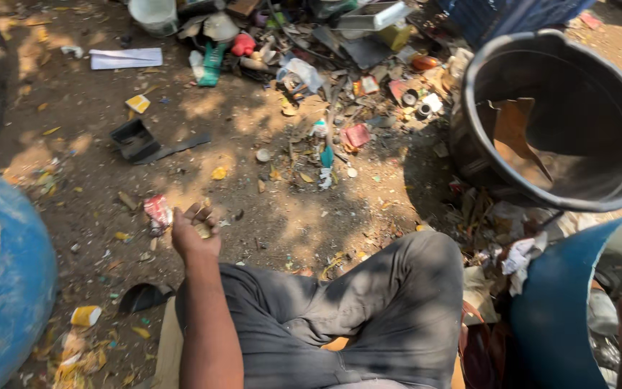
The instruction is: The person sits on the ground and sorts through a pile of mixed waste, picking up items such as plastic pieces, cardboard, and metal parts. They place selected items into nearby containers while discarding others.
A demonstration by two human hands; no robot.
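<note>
Small scrap [202, 230] sits cupped in left hand [194, 234].

Bare brown dirt ground [304, 216] lies dappled with sunlight and leaf shadow, strewn with dry leaves, wrappers and small scraps. A heap of mixed plastic rubbish [311, 43] spreads along the far side, beside a white bucket [154, 14]. A large black tub [556, 115] stands at right, and a blue drum [16, 288] curves in at left.
</note>
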